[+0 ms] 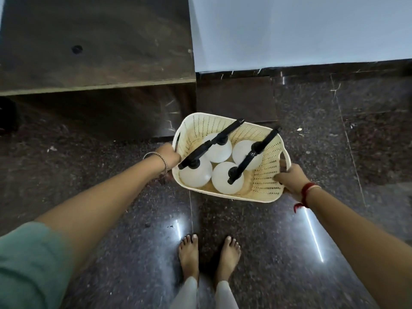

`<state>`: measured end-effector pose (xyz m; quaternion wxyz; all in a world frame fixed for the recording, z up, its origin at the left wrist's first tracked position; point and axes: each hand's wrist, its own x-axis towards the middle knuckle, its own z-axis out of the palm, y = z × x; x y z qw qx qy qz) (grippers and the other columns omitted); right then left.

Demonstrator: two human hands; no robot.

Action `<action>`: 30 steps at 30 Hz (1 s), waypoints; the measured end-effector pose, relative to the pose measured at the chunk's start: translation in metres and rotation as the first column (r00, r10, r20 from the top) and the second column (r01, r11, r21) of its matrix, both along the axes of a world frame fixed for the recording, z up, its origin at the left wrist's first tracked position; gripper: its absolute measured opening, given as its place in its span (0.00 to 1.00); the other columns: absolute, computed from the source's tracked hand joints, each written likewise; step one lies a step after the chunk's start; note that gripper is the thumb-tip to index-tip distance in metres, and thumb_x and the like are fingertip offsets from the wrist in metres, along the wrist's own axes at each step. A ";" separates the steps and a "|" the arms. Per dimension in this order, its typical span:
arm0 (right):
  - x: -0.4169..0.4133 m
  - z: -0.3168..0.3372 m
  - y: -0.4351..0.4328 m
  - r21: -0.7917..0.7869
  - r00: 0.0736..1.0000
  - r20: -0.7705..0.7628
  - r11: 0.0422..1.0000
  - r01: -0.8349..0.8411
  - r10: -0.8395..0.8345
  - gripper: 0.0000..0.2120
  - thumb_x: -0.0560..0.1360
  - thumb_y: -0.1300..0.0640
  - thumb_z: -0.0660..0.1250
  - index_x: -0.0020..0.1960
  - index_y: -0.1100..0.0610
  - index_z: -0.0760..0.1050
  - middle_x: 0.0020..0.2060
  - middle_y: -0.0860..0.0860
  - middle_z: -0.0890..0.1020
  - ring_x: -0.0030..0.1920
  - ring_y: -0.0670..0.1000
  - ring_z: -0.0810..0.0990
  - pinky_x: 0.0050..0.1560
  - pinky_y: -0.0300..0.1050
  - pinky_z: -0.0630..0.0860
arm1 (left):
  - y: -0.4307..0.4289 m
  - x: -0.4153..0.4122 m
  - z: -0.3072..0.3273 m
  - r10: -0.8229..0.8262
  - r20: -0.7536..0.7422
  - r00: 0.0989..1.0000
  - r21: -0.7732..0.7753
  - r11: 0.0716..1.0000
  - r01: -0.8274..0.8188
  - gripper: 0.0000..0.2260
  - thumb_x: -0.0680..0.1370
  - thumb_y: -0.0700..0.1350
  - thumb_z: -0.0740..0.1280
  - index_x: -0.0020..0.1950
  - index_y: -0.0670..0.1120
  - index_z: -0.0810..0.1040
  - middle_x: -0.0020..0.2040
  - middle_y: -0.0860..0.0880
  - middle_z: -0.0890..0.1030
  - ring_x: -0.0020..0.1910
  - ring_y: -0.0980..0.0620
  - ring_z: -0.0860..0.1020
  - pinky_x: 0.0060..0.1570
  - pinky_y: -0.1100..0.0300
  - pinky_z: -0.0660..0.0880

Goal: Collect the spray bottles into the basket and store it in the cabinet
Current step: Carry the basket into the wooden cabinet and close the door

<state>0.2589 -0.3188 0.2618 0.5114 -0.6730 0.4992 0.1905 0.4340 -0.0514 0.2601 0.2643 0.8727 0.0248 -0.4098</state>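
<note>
A cream perforated basket (265, 172) hangs above the dark floor, held at both ends. My left hand (168, 156) grips its left handle and my right hand (289, 178) grips its right rim. Inside stand several white spray bottles (225, 182) with black trigger heads (252, 156), all upright and packed close together. The dark wooden cabinet (95, 41) rises at the upper left, just beyond the basket.
The floor is polished dark granite (334, 141) with bright light reflections. A pale wall (301, 30) with a dark skirting runs along the upper right. My bare feet (209, 255) stand below the basket. The cabinet's lower edge casts a shadow at the left.
</note>
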 end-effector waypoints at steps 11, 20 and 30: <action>-0.019 -0.007 -0.051 0.057 0.985 -0.025 0.983 0.175 -0.173 0.17 0.73 0.74 0.61 0.61 0.65 0.74 0.55 0.64 0.79 0.55 0.65 0.78 0.46 0.60 0.78 | -0.076 0.030 0.031 -0.412 0.669 0.619 0.155 0.891 0.426 0.26 0.77 0.61 0.47 0.58 0.46 0.76 0.53 0.44 0.81 0.57 0.43 0.77 0.51 0.49 0.75; -0.022 -0.017 -0.066 0.050 0.971 -0.098 0.973 0.225 -0.220 0.18 0.74 0.74 0.60 0.63 0.67 0.71 0.58 0.66 0.77 0.55 0.65 0.78 0.51 0.60 0.75 | -0.120 0.073 0.010 -0.989 -0.021 0.145 0.948 0.026 0.317 0.30 0.82 0.56 0.48 0.76 0.37 0.48 0.78 0.39 0.51 0.77 0.40 0.45 0.74 0.41 0.40; -0.038 -0.019 -0.055 0.134 0.949 -0.113 0.942 0.309 -0.295 0.19 0.74 0.75 0.60 0.64 0.65 0.71 0.54 0.63 0.78 0.51 0.62 0.77 0.36 0.53 0.81 | -0.123 0.058 0.004 -0.955 -0.259 0.147 0.950 -0.224 0.219 0.25 0.81 0.51 0.59 0.75 0.44 0.59 0.74 0.41 0.62 0.75 0.39 0.58 0.73 0.37 0.46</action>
